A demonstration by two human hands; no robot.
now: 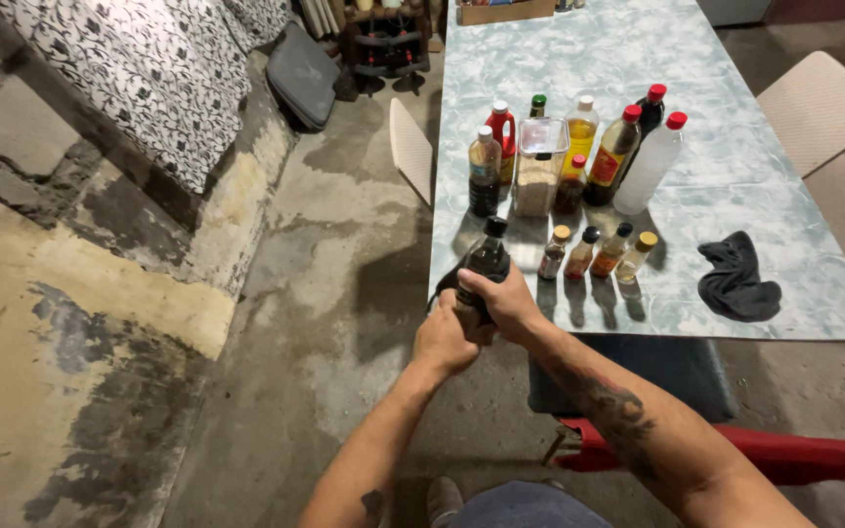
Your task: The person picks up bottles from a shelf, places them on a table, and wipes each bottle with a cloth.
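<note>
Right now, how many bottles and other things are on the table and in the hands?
Bottles at the back: 8
Small bottles in front: 4
Dark bottle, held: 1
Clear lidded container: 1
Dark cloth: 1
Total: 15

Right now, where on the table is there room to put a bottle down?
Bare tabletop lies beyond the tall bottles, and between the small bottles and the dark cloth. The middle cluster is crowded.
</note>
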